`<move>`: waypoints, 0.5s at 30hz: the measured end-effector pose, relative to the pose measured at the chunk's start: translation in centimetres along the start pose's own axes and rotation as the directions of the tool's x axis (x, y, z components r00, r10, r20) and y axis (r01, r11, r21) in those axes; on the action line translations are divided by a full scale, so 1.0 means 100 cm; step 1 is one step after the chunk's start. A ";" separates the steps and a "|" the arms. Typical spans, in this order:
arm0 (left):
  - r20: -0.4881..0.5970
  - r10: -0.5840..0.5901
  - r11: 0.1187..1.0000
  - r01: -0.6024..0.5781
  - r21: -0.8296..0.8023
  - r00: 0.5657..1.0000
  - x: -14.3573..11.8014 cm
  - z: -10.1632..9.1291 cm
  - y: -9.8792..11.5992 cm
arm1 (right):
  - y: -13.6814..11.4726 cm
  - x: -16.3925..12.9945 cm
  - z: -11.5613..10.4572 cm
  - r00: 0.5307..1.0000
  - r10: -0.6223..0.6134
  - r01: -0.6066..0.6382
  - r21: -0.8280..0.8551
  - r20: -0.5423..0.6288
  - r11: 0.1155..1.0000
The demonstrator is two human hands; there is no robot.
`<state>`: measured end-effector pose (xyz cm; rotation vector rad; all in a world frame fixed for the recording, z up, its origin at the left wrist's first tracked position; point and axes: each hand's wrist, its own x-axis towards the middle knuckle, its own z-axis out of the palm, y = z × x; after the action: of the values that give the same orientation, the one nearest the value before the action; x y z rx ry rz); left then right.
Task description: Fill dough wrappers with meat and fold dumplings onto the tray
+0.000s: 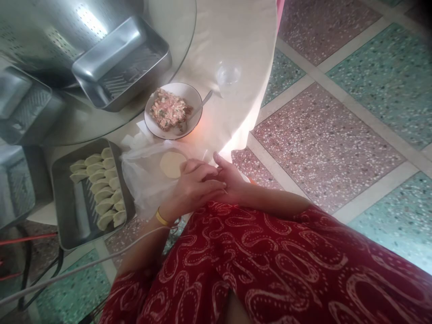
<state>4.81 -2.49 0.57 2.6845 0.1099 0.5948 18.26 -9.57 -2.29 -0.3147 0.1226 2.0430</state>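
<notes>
My left hand, with a gold bangle at the wrist, lies over my right hand just above my lap. The fingers of both press together, and whatever sits between them is hidden. Right beside my left hand, a round dough wrapper lies on top of a clear plastic bag at the table edge. A white bowl of pink minced filling stands just beyond, with a spoon resting in it. A grey tray to the left holds several folded dumplings in rows.
A round table with a white cloth carries a glass turntable, empty steel trays and a clear cup. My red patterned dress fills the bottom. Terrazzo floor tiles lie to the right. Cables run at lower left.
</notes>
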 end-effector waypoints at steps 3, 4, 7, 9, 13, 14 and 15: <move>0.026 -0.010 1.000 0.010 0.007 1.000 -0.001 0.004 -0.001 | 0.000 0.000 0.001 1.000 0.007 -0.007 0.015 -0.014 1.000; 0.037 -0.015 1.000 0.015 0.005 0.999 -0.001 0.005 -0.002 | -0.001 0.000 0.001 1.000 0.008 -0.008 0.020 -0.012 1.000; 0.034 -0.018 1.000 0.019 -0.011 0.999 -0.003 0.002 -0.004 | -0.003 -0.003 0.004 1.000 0.010 -0.010 0.035 -0.008 0.999; -0.003 -0.032 0.999 0.032 -0.014 0.999 -0.006 -0.001 -0.004 | -0.005 -0.005 0.005 1.000 0.006 -0.004 0.054 -0.031 0.999; -0.132 -0.141 0.988 0.147 0.039 0.981 -0.013 -0.005 0.000 | -0.008 -0.008 0.008 0.996 -0.009 0.014 0.060 -0.088 0.998; -0.155 -0.157 0.985 0.167 0.051 0.975 -0.015 -0.004 0.001 | -0.008 -0.008 0.009 0.996 -0.012 0.018 0.062 -0.093 0.998; -0.175 -0.164 0.982 0.177 0.062 0.971 -0.017 -0.002 0.002 | -0.008 -0.007 0.010 0.995 -0.015 0.021 0.066 -0.097 0.998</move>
<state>3.15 -2.87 0.17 2.6575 0.4140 0.7769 19.14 -9.60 -1.08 -0.3715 0.2459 2.0013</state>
